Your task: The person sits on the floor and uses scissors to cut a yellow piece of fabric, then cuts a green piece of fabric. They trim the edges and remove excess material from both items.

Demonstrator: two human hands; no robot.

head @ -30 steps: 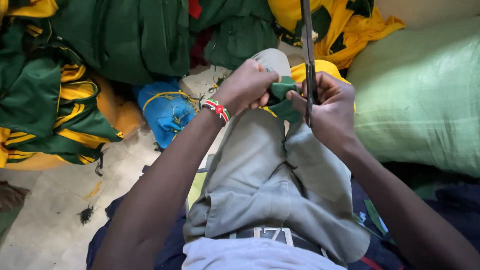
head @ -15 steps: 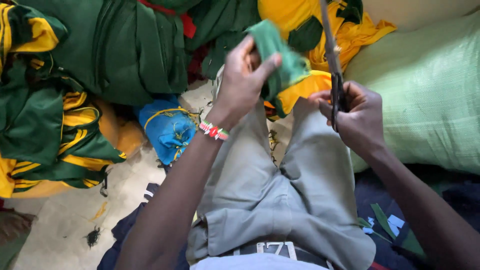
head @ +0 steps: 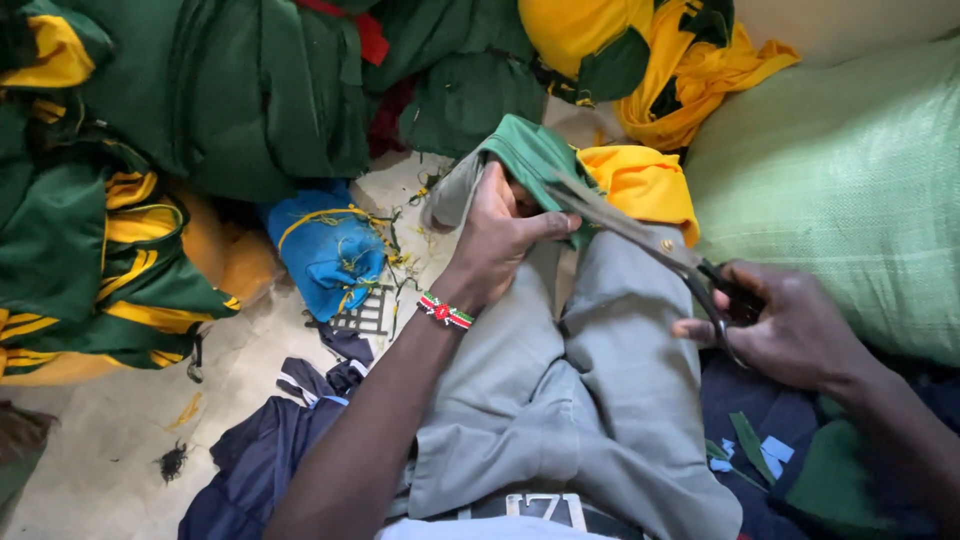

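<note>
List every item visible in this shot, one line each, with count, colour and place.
Folded cloth piece: one, green, held at the knee.
Metal scissors: one pair, dark grey, blades at the green cloth.
Yellow cloth: one, beside the knee.
Woven sack: one, pale green, right.
Garment heap: several, green and yellow, top left.
Blue bundle: one, on the floor.
Beaded wristband: one, red, white and green.
Left hand: gripping the cloth.
Right hand: in the scissor handles.
</note>
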